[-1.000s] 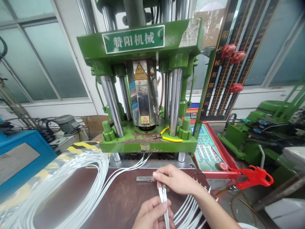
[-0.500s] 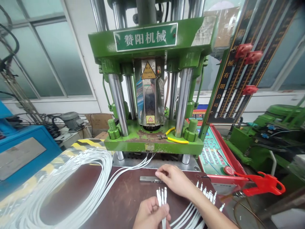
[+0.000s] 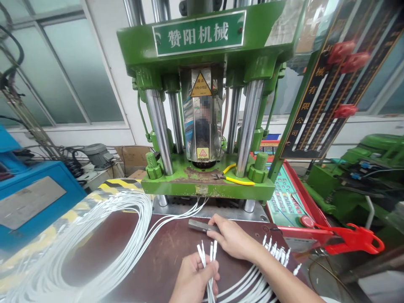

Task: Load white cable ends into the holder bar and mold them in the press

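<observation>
Over the brown bench (image 3: 167, 244), white cables (image 3: 215, 248) near a metal bar (image 3: 198, 226).
The left hand (image 3: 196, 275) clamps the cables, tips upward; beyond them the bar runs crosswise, right end pinched by the nearer right hand (image 3: 232, 237).

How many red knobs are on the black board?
3: one red knob upper left, another to its right, a third lower. More may hide past the picture's top.
</observation>
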Available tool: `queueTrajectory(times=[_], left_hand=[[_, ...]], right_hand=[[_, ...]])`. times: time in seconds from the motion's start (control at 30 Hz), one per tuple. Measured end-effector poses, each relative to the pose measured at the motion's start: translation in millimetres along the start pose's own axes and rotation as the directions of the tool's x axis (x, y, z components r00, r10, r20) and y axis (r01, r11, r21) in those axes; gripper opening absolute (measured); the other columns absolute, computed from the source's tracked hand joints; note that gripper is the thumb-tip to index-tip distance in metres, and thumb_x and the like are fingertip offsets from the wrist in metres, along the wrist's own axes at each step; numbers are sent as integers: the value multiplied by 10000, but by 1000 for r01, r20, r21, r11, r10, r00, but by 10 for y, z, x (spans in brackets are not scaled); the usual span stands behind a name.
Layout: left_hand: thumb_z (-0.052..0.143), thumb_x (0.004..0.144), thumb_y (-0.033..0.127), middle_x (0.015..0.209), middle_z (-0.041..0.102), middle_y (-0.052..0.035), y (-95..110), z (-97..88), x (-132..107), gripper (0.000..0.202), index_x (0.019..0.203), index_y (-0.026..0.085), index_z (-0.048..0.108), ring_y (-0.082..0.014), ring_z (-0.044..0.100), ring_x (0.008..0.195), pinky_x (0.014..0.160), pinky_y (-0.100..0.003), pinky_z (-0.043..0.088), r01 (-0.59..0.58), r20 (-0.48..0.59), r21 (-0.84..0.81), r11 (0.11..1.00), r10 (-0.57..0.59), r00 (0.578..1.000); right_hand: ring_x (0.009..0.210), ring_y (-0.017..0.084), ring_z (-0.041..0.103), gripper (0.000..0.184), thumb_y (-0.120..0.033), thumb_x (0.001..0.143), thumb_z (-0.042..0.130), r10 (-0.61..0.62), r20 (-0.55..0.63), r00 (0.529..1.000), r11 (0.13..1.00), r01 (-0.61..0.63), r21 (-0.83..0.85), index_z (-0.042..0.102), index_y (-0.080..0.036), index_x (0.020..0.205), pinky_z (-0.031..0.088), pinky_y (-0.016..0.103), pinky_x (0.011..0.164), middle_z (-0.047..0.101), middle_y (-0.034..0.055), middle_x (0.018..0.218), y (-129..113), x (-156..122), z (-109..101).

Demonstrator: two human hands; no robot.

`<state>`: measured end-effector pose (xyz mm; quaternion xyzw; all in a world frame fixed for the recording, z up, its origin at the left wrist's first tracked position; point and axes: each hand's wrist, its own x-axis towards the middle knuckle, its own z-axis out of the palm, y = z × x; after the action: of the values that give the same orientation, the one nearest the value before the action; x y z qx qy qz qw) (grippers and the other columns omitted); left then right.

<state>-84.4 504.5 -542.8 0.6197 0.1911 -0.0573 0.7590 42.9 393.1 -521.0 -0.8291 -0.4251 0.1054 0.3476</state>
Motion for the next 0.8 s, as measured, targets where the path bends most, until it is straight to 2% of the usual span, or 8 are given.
queueTrajectory(times=[0.13, 0.27, 0.37, 0.5, 0.57, 0.8], left_hand=[[646, 648, 379, 456, 542, 8, -5, 25, 17, 273, 644, 149, 497, -112, 480, 375, 398, -234, 361, 32, -22, -19, 999, -32, 999], [661, 618, 393, 492, 572, -4, -76, 28, 101, 297, 671, 150, 498, -107, 468, 356, 381, -237, 341, 61, -30, 3, 998, -61, 998], [664, 605, 408, 535, 598, -12, -120, 32, 147, 324, 701, 158, 481, -106, 477, 368, 375, -229, 321, 66, -27, 3, 998, -66, 997], [646, 610, 378, 530, 598, -5, -116, 63, 156, 291, 683, 166, 460, -98, 473, 366, 380, -224, 319, 78, -16, 45, 996, -78, 997], [637, 613, 363, 530, 599, -5, -103, 81, 154, 270, 670, 163, 466, -97, 475, 365, 386, -225, 318, 79, -7, 65, 995, -79, 997], [662, 599, 386, 521, 595, 5, -84, 97, 163, 298, 661, 171, 466, -96, 477, 357, 408, -227, 327, 106, -22, 87, 991, -104, 994]], right_hand=[[593, 104, 522, 217, -351, 827, 504, 62, 70, 996, 938, -82, 336, 484, -214, 994, 396, 223, 564, 606, -18, 750, 13, 18, -22], [453, 73, 458, 397, -423, 796, 526, 184, 213, 960, 817, -269, 510, 496, -192, 1117, 364, 189, 396, 615, 11, 744, 83, 57, -3], [480, 72, 471, 417, -427, 818, 483, 158, 251, 955, 717, -286, 635, 520, -184, 1155, 389, 189, 401, 625, 43, 808, 89, 61, -16], [512, 75, 494, 416, -382, 809, 516, 97, 262, 960, 616, -265, 742, 527, -204, 1185, 391, 199, 456, 639, 47, 815, 44, 42, -53], [511, 73, 499, 411, -372, 809, 523, 94, 261, 961, 603, -264, 753, 534, -207, 1185, 376, 203, 483, 646, 43, 791, 28, 34, -62], [510, 79, 505, 414, -390, 802, 530, 98, 270, 958, 647, -268, 714, 553, -213, 1175, 361, 214, 504, 653, 46, 784, 17, 22, -45]])
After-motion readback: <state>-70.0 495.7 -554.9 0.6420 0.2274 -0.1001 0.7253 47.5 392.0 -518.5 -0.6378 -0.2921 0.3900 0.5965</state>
